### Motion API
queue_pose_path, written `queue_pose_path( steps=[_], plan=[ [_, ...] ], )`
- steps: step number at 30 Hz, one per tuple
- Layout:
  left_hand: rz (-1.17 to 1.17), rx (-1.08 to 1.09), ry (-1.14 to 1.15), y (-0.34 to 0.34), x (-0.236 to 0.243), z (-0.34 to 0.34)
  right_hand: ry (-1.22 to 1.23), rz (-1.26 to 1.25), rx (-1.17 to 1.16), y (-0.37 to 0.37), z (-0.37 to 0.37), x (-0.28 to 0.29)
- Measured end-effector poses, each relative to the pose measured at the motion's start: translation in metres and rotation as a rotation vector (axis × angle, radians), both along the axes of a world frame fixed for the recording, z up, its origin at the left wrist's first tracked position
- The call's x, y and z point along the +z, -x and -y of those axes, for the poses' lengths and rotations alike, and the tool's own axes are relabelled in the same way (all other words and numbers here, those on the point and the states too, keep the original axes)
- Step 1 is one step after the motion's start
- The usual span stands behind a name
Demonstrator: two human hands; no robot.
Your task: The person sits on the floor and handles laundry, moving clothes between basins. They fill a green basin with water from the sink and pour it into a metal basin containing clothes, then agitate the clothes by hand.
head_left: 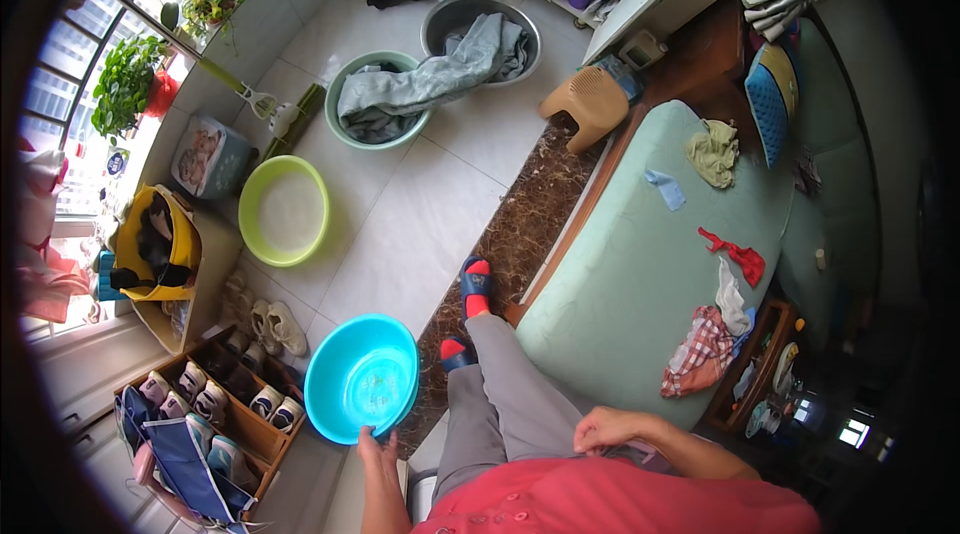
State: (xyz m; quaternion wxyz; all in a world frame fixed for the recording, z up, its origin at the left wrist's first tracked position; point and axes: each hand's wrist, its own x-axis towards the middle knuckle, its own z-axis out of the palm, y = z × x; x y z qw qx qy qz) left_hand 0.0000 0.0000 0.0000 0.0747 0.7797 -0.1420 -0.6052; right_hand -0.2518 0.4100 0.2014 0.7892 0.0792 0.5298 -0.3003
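My left hand [376,444] grips the near rim of a bright blue plastic basin [345,374]. The basin is tilted, its inside facing up toward me, and only marks on its bottom show in it. My right hand [606,430] is held over my lap with its fingers curled in, and nothing shows in it. Further off, a grey-green cloth [430,84] drapes from a pale green basin [337,126] across to a metal basin [538,49]. A lime green basin [243,214] stands on the tiles at the left.
A wooden shoe rack [265,439] stands close at left, with white shoes [287,327] beside it. On the right is a green-covered couch [600,284] with scattered cloths. A tan plastic stool [590,104] and a mop [285,119] stand farther away.
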Motion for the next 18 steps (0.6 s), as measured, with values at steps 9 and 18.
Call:
queue_pose_path(
  steps=[9,18],
  plan=[
    [-0.016,0.14,-0.007,0.146,-0.043,0.036,-0.046,0.045,-0.005,0.14,-0.003,-0.003],
    [-0.113,0.258,-0.124,0.236,-0.123,0.045,-0.116,0.134,0.08,0.23,0.014,-0.01]
  ],
)
